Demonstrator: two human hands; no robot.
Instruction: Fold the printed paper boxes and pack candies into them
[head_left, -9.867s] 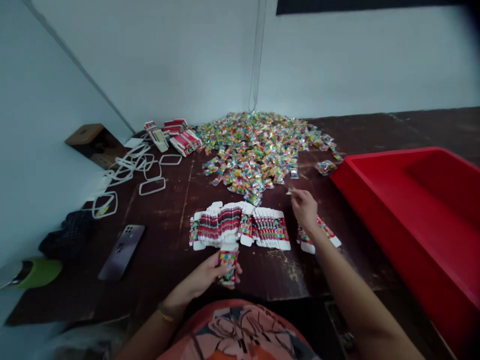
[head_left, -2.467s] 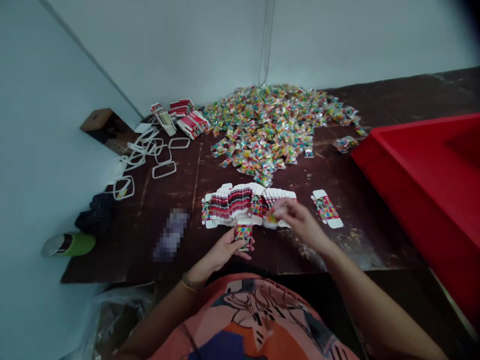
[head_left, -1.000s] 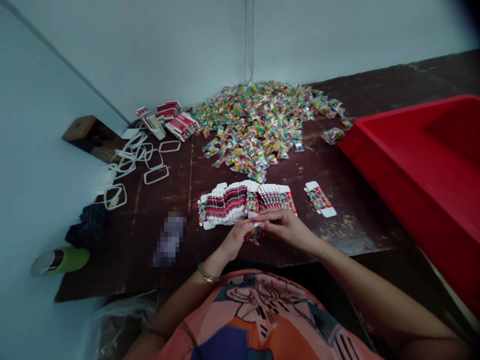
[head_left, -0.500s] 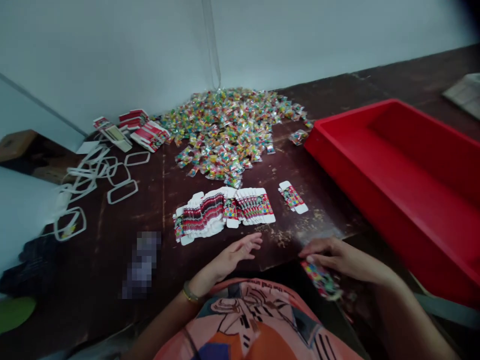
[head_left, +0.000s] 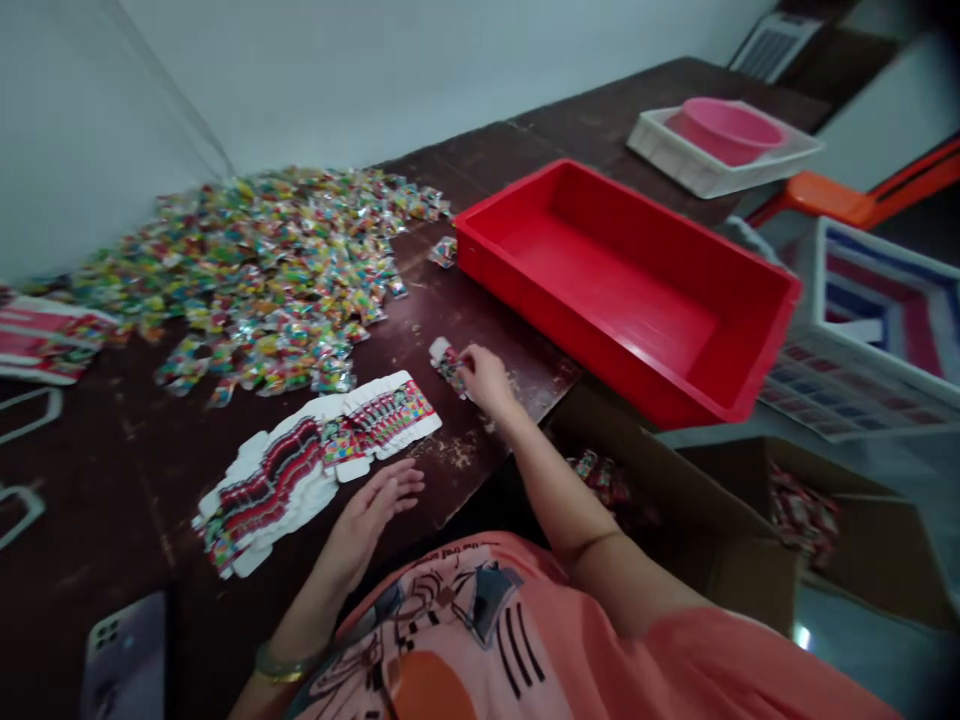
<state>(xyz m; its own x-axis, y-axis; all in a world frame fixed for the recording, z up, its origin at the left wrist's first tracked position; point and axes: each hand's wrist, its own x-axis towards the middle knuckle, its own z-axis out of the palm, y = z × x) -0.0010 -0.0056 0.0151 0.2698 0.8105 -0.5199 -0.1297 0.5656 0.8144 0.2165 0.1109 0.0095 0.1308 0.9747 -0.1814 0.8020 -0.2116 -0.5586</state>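
My right hand reaches over the table, its fingers closed around the near end of a small printed candy carton that lies by itself. The carton's white flap shows past my fingertips; the rest is partly covered. My left hand hovers at the table's near side, fingers stretched and holding nothing. Just beyond it lies an overlapping row of flattened printed cartons with white flaps. Behind the row spreads a large heap of small clear packets with colourful contents.
A red plastic tray sits at the table's right edge. Below that edge stand open cardboard boxes with printed packs inside, and a white basket. A phone lies at the near left. A pink basin rests in a white tray farther back.
My right hand has left the printed carton it held beyond the table edge and moved up to the lone carton on the table. My view has turned right.
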